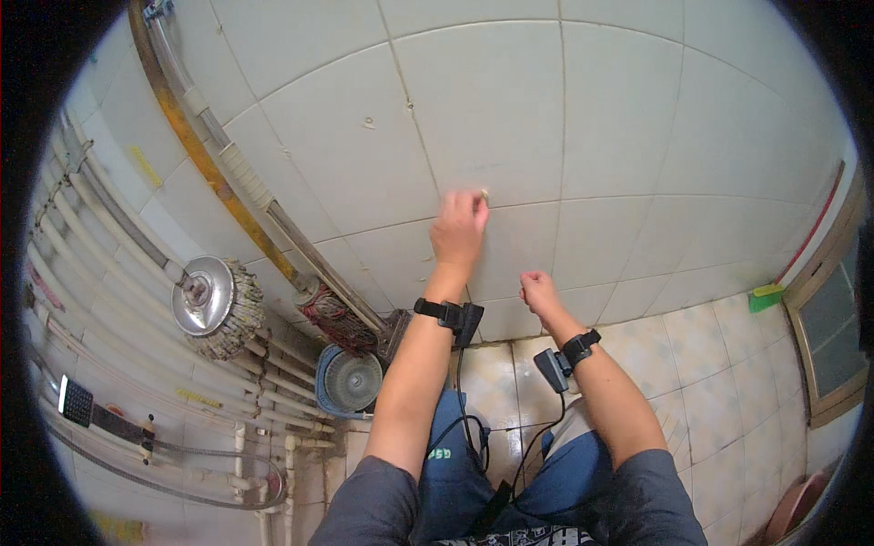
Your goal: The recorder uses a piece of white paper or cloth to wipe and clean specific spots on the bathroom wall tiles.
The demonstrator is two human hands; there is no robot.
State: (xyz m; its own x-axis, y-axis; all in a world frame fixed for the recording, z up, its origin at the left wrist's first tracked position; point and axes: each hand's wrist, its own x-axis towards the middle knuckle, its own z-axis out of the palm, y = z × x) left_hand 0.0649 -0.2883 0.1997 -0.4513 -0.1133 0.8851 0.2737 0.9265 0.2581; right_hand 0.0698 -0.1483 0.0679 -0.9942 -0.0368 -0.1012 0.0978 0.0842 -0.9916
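Observation:
My left hand (458, 229) is raised to the white tiled wall (619, 118), its fingers bent and pinched together. A tiny pale yellowish thing (484, 196) shows right by its fingertips; whether it is held or stuck to the tile I cannot tell. Lower and to the right, my right hand (539, 289) is closed in a loose fist in front of the wall, and whatever it may hold is hidden. Another small hook-like fitting (369, 122) sits on the tiles, up and to the left of my left hand.
Mops (218, 309) with long poles lean at the left, beside a blue bucket (320, 387) with a grey spin basket. Pipes (118, 282) and a shower hose (182, 482) line the left wall. At the right are a framed door (824, 309) and a green broom (765, 298).

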